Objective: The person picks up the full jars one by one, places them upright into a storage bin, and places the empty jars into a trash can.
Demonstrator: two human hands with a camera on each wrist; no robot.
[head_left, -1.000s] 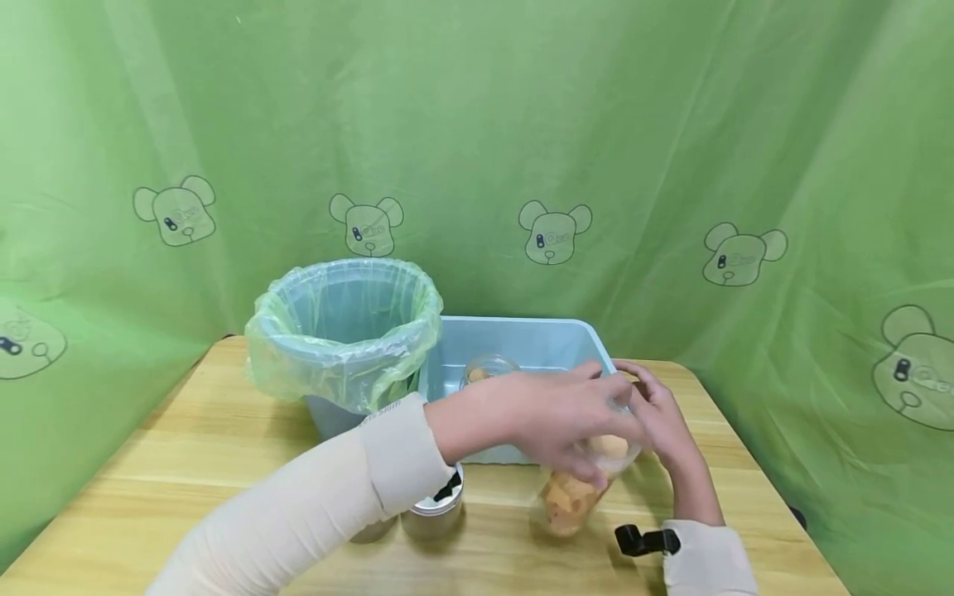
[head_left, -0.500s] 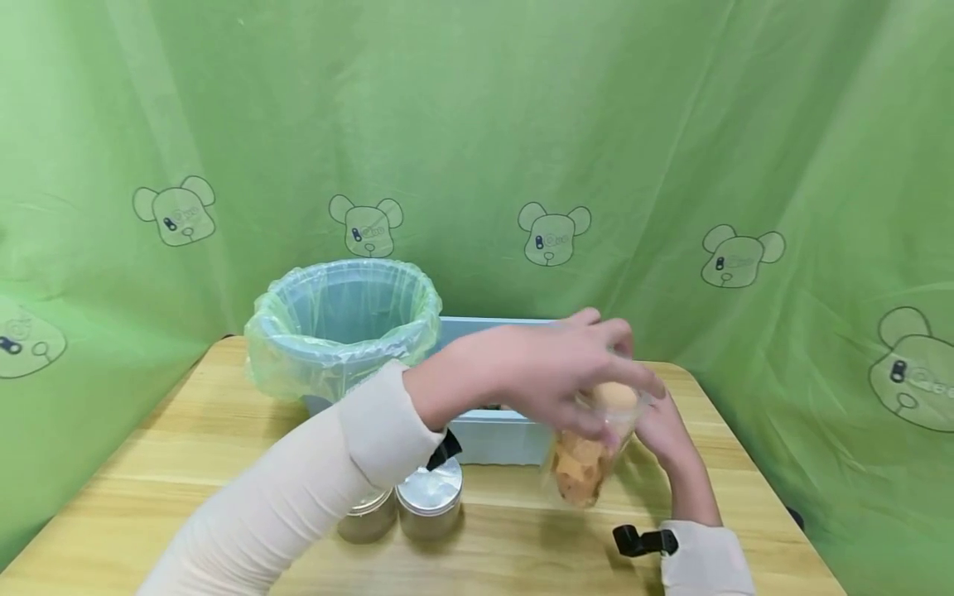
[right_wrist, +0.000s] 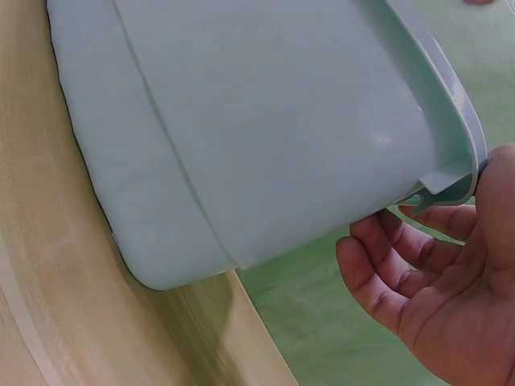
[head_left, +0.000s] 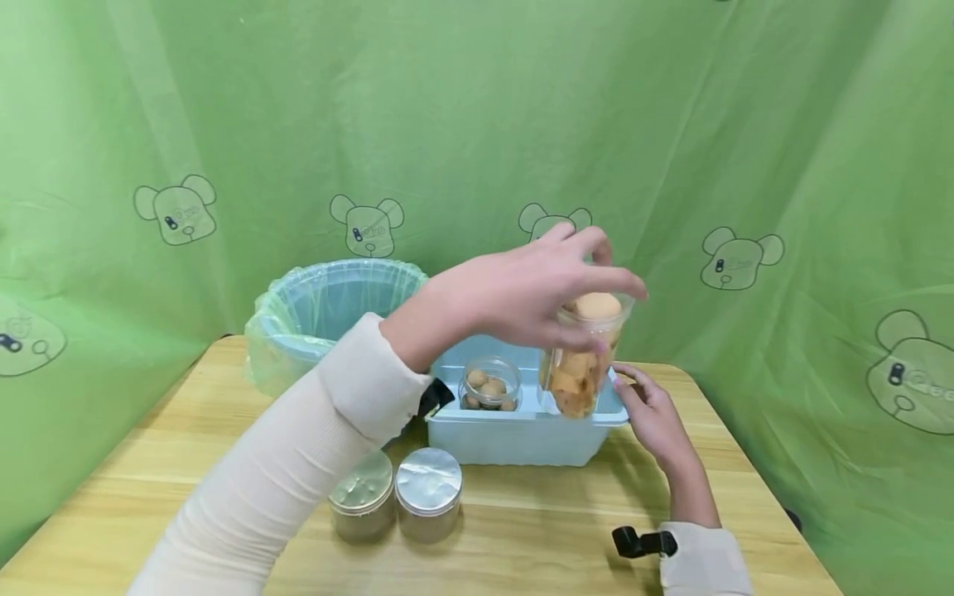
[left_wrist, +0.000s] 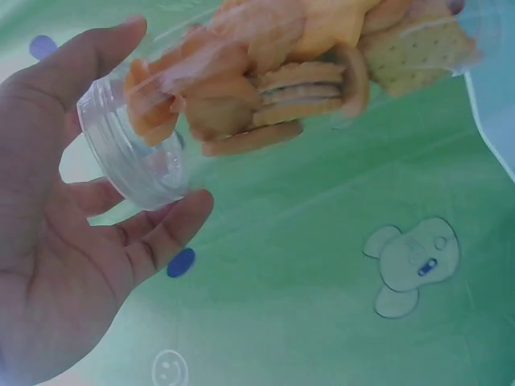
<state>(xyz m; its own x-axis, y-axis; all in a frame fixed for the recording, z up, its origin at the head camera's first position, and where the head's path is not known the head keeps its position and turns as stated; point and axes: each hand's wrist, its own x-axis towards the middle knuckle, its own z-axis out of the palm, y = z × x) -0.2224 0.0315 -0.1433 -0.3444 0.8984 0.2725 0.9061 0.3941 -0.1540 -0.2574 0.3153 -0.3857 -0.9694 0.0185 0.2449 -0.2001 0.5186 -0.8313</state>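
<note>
1. Two hands are at work; the left hand (head_left: 532, 285) grips a tall clear jar (head_left: 577, 377) by its top end, thumb on one side and bent fingers on the other.
2. Biscuit-like pieces fill this tall clear jar; the left wrist view shows a sandwich biscuit (left_wrist: 298, 92) and a yellowish cracker (left_wrist: 418, 56) dotted with small holes.
3. In the head view the tall clear jar leans slightly, top toward the right, its base overlapping the front rim of a light blue bin (head_left: 514, 440); whether the two touch I cannot tell.
4. At the bin's right end, the right hand (head_left: 659, 422) pinches the rim, with its thumb at the lip and its curled fingers beneath, as the right wrist view shows.
5. Inside the light blue bin, to the left of the tall clear jar, stands a small clear jar (head_left: 514, 382) holding round brown balls (head_left: 492, 387).
6. Two squat jars (head_left: 429, 497) with silvery tops stand side by side on the wooden table (head_left: 559, 546), in front of the bin.
7. Left of the bin is a lined bucket (head_left: 304, 344), partly hidden by the left arm.
8. Green cloth (head_left: 477, 124) printed with animal faces hangs behind everything.
</note>
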